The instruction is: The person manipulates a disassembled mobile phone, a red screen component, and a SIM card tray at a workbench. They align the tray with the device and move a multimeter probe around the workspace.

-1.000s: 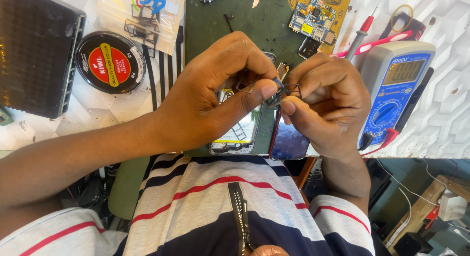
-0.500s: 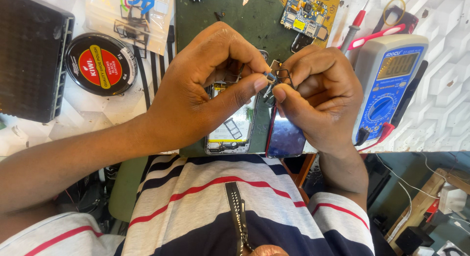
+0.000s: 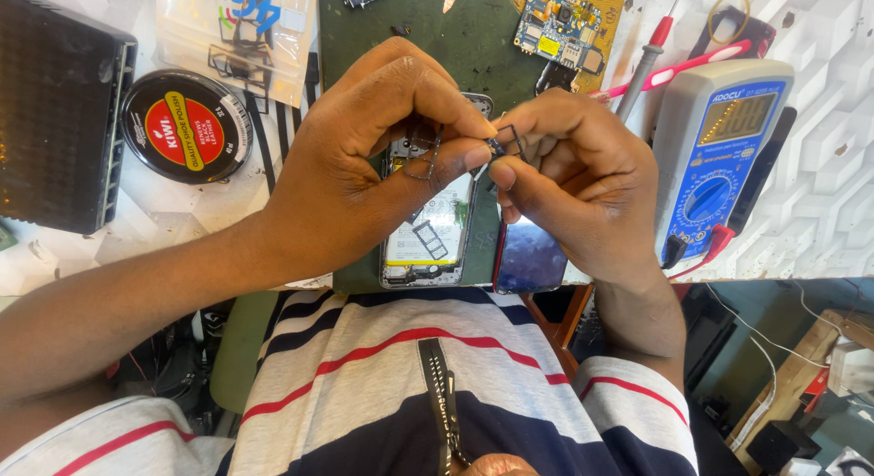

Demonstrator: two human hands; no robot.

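My left hand [image 3: 364, 167] and my right hand [image 3: 574, 180] meet above an opened phone [image 3: 428, 239] lying on a dark green mat [image 3: 410, 30]. Thumbs and forefingers of both hands pinch one small dark metal part [image 3: 499, 146] between them. The part is mostly hidden by my fingertips. The phone shows its white battery and a small tray slot; a dark glass screen piece [image 3: 533, 258] lies beside it under my right hand.
A blue multimeter [image 3: 719, 157] with red probes stands right. A round black tin [image 3: 187, 126] and a black box [image 3: 55, 112] lie left. A small blue circuit board [image 3: 560, 25], a clear bag of parts [image 3: 246, 30] and a pink-handled tool [image 3: 692, 62] sit at the back.
Both hands stay pinched together on the small part. They have shifted slightly, and the view has drifted a little.
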